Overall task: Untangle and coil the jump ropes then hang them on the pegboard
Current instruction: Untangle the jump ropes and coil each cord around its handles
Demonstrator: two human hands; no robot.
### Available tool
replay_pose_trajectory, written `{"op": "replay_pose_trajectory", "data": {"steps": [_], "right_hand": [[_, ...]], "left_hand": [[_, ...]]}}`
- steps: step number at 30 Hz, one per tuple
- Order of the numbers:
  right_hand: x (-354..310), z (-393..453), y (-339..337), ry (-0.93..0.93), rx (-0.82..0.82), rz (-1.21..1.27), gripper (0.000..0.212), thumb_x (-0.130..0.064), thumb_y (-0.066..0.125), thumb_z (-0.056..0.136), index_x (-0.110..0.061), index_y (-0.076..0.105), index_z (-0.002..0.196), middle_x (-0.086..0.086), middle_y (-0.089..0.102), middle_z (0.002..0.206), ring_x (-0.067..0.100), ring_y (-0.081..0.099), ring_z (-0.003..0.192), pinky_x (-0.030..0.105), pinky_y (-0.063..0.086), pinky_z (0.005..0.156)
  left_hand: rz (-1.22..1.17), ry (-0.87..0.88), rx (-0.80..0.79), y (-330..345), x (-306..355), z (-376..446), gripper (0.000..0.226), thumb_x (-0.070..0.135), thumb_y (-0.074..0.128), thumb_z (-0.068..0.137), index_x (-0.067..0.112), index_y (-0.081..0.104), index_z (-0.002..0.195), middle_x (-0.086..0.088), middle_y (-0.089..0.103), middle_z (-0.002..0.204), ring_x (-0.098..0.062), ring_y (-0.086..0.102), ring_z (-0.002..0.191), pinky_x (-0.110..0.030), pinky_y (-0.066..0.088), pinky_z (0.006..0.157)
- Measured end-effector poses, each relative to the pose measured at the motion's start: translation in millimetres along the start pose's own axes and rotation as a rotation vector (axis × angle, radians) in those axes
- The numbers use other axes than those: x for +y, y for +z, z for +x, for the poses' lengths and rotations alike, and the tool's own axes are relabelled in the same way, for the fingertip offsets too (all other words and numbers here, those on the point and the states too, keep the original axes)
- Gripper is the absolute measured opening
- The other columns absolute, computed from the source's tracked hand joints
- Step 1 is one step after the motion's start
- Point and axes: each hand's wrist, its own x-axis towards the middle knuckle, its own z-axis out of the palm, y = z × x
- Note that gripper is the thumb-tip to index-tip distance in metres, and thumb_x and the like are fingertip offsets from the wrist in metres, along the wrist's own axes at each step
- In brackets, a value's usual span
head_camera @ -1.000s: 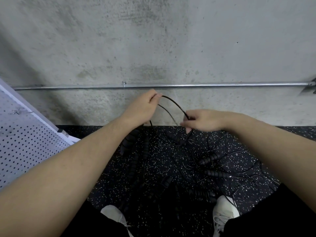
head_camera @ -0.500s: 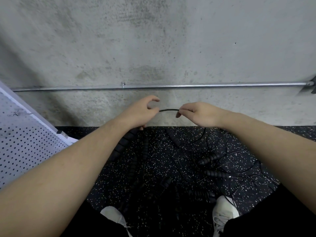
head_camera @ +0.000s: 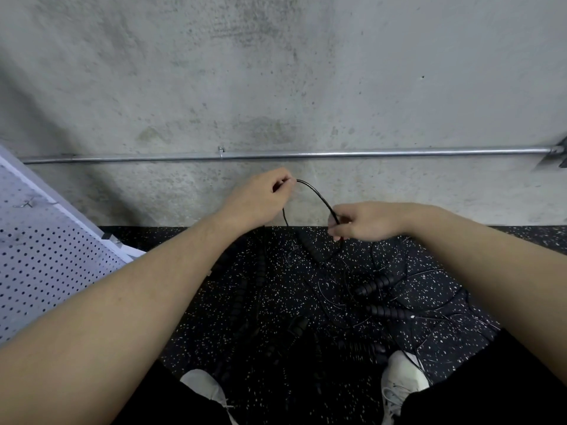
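Note:
A thin black jump rope cord [head_camera: 319,197] arcs between my two hands in front of the concrete wall. My left hand [head_camera: 260,197] pinches its upper end, and more cord hangs down below that hand. My right hand [head_camera: 365,220] grips the cord lower and to the right. On the speckled floor below lies a tangle of black cords with ribbed black handles [head_camera: 376,285] [head_camera: 388,311]. The white pegboard [head_camera: 46,259] leans at the left edge.
A metal pipe [head_camera: 306,154] runs along the concrete wall [head_camera: 276,72] above the hands. My two white shoes [head_camera: 202,386] [head_camera: 402,378] stand at the bottom on the black speckled floor [head_camera: 276,286]. More ribbed handles [head_camera: 260,265] lie under my left forearm.
My hands drew close with a short straight bit of cord between them, then parted again. Now my left hand is higher, my right lower, and the cord arcs between them.

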Motion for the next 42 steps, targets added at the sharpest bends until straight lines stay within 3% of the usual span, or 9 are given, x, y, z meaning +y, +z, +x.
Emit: {"op": "replay_pose_trajectory", "data": {"steps": [3,6,9,13,17,24,30,35,42], "right_hand": [[11.4,3.6,2.8,0.047,-0.072,0.009,0.016,-0.027,0.044,0.107,-0.031,0.06,0.111,-0.01,0.069,0.108,0.009,0.059,0.092,0.027,0.045,0.081],[9.7,3.1,-1.2,0.021,0.07,0.076,0.024,-0.021,0.039,0.109,-0.026,0.06,0.121,-0.005,0.074,0.089,0.013,0.064,0.077,0.028,0.048,0.072],[3.2,-0.6,-3.8,-0.022,0.255,0.196,0.025,-0.023,0.038,0.109,-0.031,0.047,0.131,0.003,0.067,0.076,0.004,0.056,0.054,0.024,0.044,0.055],[-7.9,-6.0,-7.5,-0.054,0.394,0.263,0.011,-0.024,0.044,0.107,-0.022,0.045,0.118,0.004,0.062,0.1,0.009,0.055,0.072,0.025,0.041,0.061],[-18.3,-2.2,-5.8,-0.135,0.381,0.207,0.001,-0.026,0.049,0.106,-0.025,0.049,0.107,-0.005,0.063,0.101,0.007,0.057,0.083,0.024,0.04,0.066],[-21.3,-1.8,-3.9,-0.21,0.361,0.33,0.008,-0.031,0.051,0.105,-0.026,0.052,0.11,-0.005,0.061,0.062,0.006,0.052,0.054,0.022,0.043,0.054],[0.7,-2.2,-0.6,-0.049,0.063,0.02,0.024,-0.053,0.049,0.101,-0.032,0.061,0.105,-0.012,0.068,0.096,0.002,0.061,0.081,0.031,0.048,0.082],[19.5,0.3,6.7,0.075,-0.09,0.064,0.029,-0.034,0.041,0.109,-0.02,0.063,0.119,-0.004,0.07,0.11,0.019,0.064,0.11,0.034,0.047,0.1],[14.9,4.1,2.7,0.018,0.178,0.099,0.019,-0.027,0.036,0.11,-0.024,0.046,0.126,-0.002,0.069,0.076,0.023,0.06,0.071,0.034,0.048,0.069]], "left_hand": [[-0.005,-0.029,0.05,-3.3,-5.4,1.0,0.027,0.039,0.04,0.108,0.026,0.06,0.096,-0.004,0.068,0.083,-0.018,0.058,0.068,-0.036,0.046,0.064],[-0.046,-0.09,0.092,-9.0,-13.8,4.2,0.026,0.04,0.039,0.108,0.026,0.056,0.092,-0.008,0.069,0.087,-0.028,0.065,0.072,-0.045,0.057,0.068],[-0.127,-0.191,0.032,-11.8,-23.9,6.3,0.021,0.035,0.04,0.108,0.023,0.057,0.101,-0.009,0.072,0.096,-0.018,0.059,0.05,-0.035,0.056,0.053],[-0.091,-0.201,-0.13,-5.6,-27.1,3.3,0.028,0.038,0.047,0.106,0.034,0.05,0.134,0.001,0.069,0.107,-0.009,0.058,0.044,-0.026,0.051,0.047],[-0.047,-0.042,-0.266,5.8,-5.0,-2.0,0.031,0.044,0.048,0.105,0.041,0.051,0.135,0.008,0.067,0.105,-0.011,0.062,0.049,-0.033,0.059,0.051],[0.072,0.092,-0.14,16.2,8.3,-0.8,0.032,0.045,0.042,0.107,0.028,0.058,0.086,0.009,0.058,0.07,-0.012,0.055,0.066,-0.03,0.039,0.058],[-0.049,0.06,-0.034,11.2,2.0,-0.3,0.029,0.045,0.04,0.108,0.03,0.058,0.091,0.004,0.069,0.082,0.005,0.051,0.048,-0.029,0.045,0.056],[-0.051,0.001,0.076,0.8,-10.1,5.1,0.028,0.041,0.041,0.108,0.029,0.056,0.087,-0.002,0.07,0.084,-0.003,0.05,0.052,-0.031,0.04,0.056],[-0.009,-0.232,-0.176,2.4,-34.3,7.2,0.024,0.038,0.042,0.108,0.022,0.059,0.104,-0.008,0.072,0.094,-0.011,0.055,0.043,-0.027,0.049,0.044]]}}
